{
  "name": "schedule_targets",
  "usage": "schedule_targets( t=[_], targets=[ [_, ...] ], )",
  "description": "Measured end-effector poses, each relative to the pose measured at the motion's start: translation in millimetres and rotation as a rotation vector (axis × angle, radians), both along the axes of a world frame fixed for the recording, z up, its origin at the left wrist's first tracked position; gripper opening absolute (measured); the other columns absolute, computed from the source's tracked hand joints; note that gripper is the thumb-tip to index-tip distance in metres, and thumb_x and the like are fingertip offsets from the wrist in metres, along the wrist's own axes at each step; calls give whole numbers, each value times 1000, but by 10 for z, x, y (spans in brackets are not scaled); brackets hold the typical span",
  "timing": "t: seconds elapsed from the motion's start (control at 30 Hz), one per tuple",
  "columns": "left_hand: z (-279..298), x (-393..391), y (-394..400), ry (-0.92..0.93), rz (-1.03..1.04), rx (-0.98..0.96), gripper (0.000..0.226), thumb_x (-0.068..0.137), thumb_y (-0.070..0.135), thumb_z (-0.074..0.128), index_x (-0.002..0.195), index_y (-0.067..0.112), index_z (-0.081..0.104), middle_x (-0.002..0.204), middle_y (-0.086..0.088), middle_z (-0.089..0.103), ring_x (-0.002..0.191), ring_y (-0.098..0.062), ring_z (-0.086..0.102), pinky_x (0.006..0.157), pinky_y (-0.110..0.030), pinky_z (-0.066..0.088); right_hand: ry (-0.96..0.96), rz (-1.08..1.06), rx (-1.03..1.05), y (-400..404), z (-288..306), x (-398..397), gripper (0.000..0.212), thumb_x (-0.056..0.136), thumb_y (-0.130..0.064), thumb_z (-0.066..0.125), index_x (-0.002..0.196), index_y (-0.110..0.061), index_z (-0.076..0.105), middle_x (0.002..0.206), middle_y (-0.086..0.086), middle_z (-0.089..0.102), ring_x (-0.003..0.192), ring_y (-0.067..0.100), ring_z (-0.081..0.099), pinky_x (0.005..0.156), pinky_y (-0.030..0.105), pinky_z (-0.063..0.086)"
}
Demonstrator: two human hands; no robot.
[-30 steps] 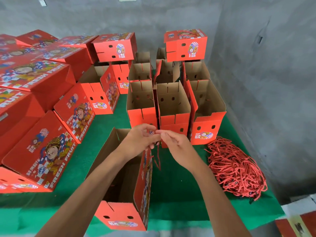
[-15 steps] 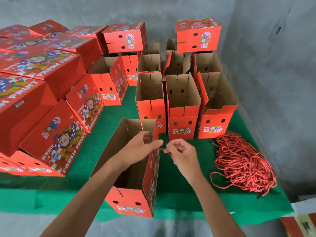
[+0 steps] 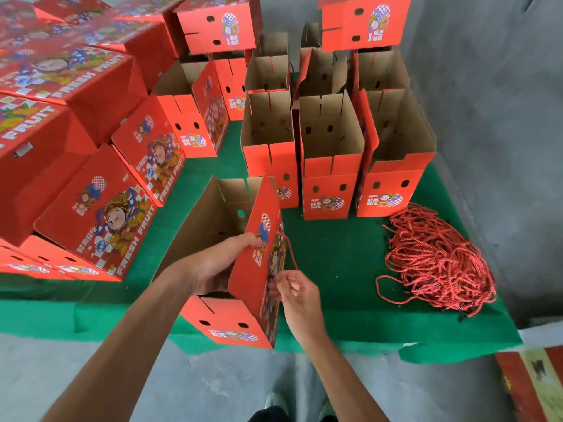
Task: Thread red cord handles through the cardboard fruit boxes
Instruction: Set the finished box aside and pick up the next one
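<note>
Open fruit box (image 3: pixel 213 239) stands at near edge of green counter (image 3: pixel 335 254). Left hand (image 3: pixel 219 263) reaches inside, gripping red side panel. Right hand (image 3: pixel 294 292) outside, pinching red cord (image 3: pixel 289 251) running from panel. Cord pile (image 3: pixel 435 263) lies to right.

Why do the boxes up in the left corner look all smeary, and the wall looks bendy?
Head view: the stacked boxes at top left are smeared by motion blur, while the open box by the hands and the cord pile stay fairly sharp. Head view: the wide-angle lens bows the wall and table edge. Head view: light is soft, with no glare.
</note>
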State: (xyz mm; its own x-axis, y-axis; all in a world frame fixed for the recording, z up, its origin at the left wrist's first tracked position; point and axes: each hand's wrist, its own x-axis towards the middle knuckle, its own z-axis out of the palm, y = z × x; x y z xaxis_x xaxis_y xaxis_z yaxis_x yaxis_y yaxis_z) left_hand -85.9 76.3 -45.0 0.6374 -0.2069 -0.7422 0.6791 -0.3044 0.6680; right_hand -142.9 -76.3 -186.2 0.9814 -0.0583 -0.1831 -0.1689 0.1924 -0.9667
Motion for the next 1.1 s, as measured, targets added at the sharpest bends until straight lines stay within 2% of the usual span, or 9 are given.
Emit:
schedule_targets(
  t=[0.17, 0.27, 0.43, 0.53, 0.63, 0.77, 0.9, 0.97, 1.1],
  targets=[
    [-56, -4, 25, 22, -20, -81, 64, 86, 76, 54, 127, 27, 59, 114, -3, 76, 104, -22, 74, 75, -33, 62, -74, -14, -119, 73, -37, -13, 16, 103, -23, 63, 89, -19, 70, 83, 0, 74, 78, 11, 70, 74, 30, 56],
    [-76, 16, 0, 85, -47, -82, 96, 82, 89, 38, 127, 9, 67, 122, -15, 72, 111, -27, 71, 84, -33, 61, -253, 11, -355, -9, -55, -17, 14, 102, -20, 62, 91, -15, 69, 82, -10, 72, 72, 3, 67, 66, 17, 51],
    [-127, 11, -141, -94, -320, 258, 38, 105, 37, 52, 124, 7, 65, 116, -14, 73, 105, -29, 73, 96, -44, 58, -399, 93, -807, -76, 23, -6, 24, 100, -30, 49, 86, -15, 62, 82, 2, 67, 70, 21, 62, 64, 21, 36],
    [-133, 23, -225, -226, -550, 495, 40, 100, 28, 62, 134, 6, 60, 127, -15, 67, 115, -31, 66, 102, -47, 54, -427, 121, -942, -95, 41, -22, 27, 96, -35, 44, 92, -17, 63, 89, 2, 69, 77, 23, 65, 65, 24, 36],
    [-184, 51, -218, -221, -534, 507, 38, 100, 26, 63, 130, 4, 63, 124, -19, 68, 111, -33, 67, 96, -45, 57, -393, 110, -888, -54, 57, -28, 24, 100, -30, 45, 101, -18, 66, 96, 2, 68, 86, 22, 64, 70, 27, 42],
    [-197, 151, -142, -250, -351, 572, 32, 98, 24, 58, 109, -4, 71, 102, -23, 74, 76, -28, 63, 68, -36, 50, -324, 149, -650, 52, 113, 55, 27, 107, -21, 47, 126, -18, 67, 113, -1, 68, 103, 12, 63, 94, 30, 49],
    [1, 331, -46, -393, -261, 666, 33, 101, 20, 54, 120, -3, 67, 125, -21, 68, 115, -34, 64, 98, -41, 52, -290, 221, -417, 113, 152, 101, 30, 106, -42, 44, 135, -45, 47, 127, -34, 61, 119, -14, 54, 100, 9, 40],
    [171, 361, 22, -371, -168, 589, 40, 106, 32, 42, 121, 1, 64, 129, -20, 64, 116, -37, 63, 93, -44, 55, -505, 76, -540, 87, 76, 79, 33, 103, -39, 53, 133, -26, 51, 134, -15, 58, 126, 2, 55, 107, 22, 43],
    [374, 289, 203, -114, -328, 311, 85, 81, 92, 29, 125, 27, 61, 117, 0, 73, 103, -22, 73, 84, -44, 57, -885, -93, -829, 35, -108, 79, 21, 97, -29, 70, 101, -16, 55, 94, 0, 56, 83, 22, 58, 72, 34, 51]
  ],
)
